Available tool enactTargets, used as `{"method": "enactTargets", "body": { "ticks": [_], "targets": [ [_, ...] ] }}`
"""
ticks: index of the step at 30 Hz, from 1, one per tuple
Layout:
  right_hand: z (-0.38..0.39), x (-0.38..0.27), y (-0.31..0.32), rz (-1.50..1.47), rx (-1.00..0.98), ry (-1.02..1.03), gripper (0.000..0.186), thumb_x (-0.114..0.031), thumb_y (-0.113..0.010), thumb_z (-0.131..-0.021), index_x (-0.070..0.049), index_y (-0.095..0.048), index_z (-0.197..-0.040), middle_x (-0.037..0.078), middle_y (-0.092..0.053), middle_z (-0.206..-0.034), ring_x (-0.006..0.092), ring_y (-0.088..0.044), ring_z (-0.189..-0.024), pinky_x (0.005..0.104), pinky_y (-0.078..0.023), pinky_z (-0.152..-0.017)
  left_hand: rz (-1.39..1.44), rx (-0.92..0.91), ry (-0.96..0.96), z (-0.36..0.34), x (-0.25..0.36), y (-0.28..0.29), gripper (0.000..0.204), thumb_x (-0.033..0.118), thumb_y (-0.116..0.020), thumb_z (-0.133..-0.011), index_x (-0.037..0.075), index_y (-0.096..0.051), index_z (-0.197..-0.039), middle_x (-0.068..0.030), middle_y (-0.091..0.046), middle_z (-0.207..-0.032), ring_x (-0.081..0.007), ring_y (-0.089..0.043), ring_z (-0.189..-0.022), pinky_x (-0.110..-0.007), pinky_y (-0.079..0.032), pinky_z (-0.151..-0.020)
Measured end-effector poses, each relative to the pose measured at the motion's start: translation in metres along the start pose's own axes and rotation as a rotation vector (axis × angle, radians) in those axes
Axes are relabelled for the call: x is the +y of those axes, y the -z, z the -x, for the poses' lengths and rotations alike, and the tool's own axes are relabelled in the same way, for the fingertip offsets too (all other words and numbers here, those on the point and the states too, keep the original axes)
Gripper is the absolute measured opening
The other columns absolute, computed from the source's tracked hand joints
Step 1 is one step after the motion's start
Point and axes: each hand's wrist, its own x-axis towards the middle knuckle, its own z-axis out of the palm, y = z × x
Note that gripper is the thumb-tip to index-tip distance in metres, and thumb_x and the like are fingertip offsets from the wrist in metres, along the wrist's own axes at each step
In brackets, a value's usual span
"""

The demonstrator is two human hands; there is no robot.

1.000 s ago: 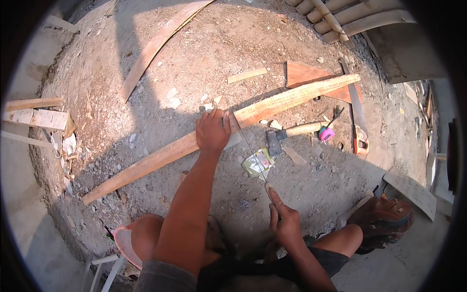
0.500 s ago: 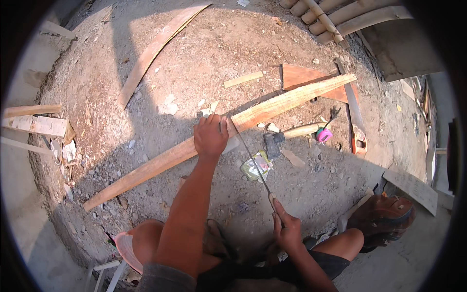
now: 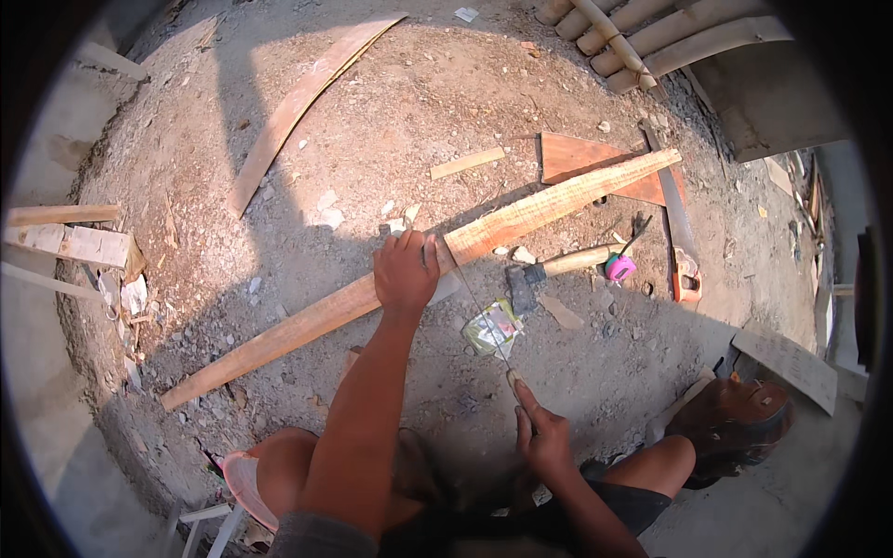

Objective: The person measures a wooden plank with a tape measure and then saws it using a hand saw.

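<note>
A long wooden plank (image 3: 521, 220) lies slantwise across the ground in front of me. My left hand (image 3: 406, 272) is closed over it near the middle, pressing from above with the fingers over the far edge. Just right of those fingers, a handsaw (image 3: 481, 312) rests its thin blade across the plank, seen almost edge-on. My right hand (image 3: 547, 441) is wrapped round the saw's handle, nearer to my body. How deep the blade sits in the wood I cannot make out.
Right of the saw lie a hammer (image 3: 558, 265), a pink tape measure (image 3: 619, 267) and a second handsaw (image 3: 682, 232) with an orange handle. A brown triangular board (image 3: 595, 160) is under the plank's far end. Beneath the blade lies a crumpled packet (image 3: 494, 327). A curved board (image 3: 302, 107) lies far left.
My right hand and the saw's handle have shifted slightly left, changing the blade's angle a little. My left hand keeps its place on the plank.
</note>
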Motion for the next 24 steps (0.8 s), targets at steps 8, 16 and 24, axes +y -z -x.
{"method": "enactTargets", "body": {
  "ticks": [8,16,24],
  "targets": [
    [-0.084,-0.003,-0.029,-0.004,-0.022,0.001,0.055,0.001,-0.064,-0.098,-0.013,-0.058,-0.15,0.03,-0.072,-0.108,0.0419,-0.075,-0.094,0.0393,-0.059,-0.076,0.005,0.033,-0.032,0.001,-0.005,-0.004,0.025,0.032,-0.06,-0.103,0.01,-0.064,-0.09,-0.007,-0.065,-0.092,-0.0303,-0.062,-0.093,-0.047,-0.047,-0.08],
    [-0.047,-0.006,-0.012,0.019,0.067,0.081,0.055,0.003,-0.063,-0.096,-0.013,-0.059,-0.149,0.024,-0.07,-0.093,0.0389,-0.073,-0.078,0.0419,-0.059,-0.073,0.058,0.022,-0.017,-0.003,0.011,-0.002,0.022,0.027,-0.063,-0.101,0.007,-0.064,-0.091,-0.0109,-0.066,-0.091,-0.035,-0.062,-0.092,-0.05,-0.048,-0.08],
    [-0.044,-0.022,-0.009,-0.007,0.051,0.089,0.054,-0.003,-0.065,-0.098,-0.015,-0.058,-0.15,0.027,-0.068,-0.078,0.0436,-0.07,-0.072,0.0477,-0.055,-0.065,0.007,0.04,0.002,0.002,-0.009,0.001,0.025,0.031,-0.058,-0.103,0.01,-0.066,-0.093,-0.0077,-0.067,-0.092,-0.0311,-0.063,-0.092,-0.046,-0.048,-0.081]
  ]
}}
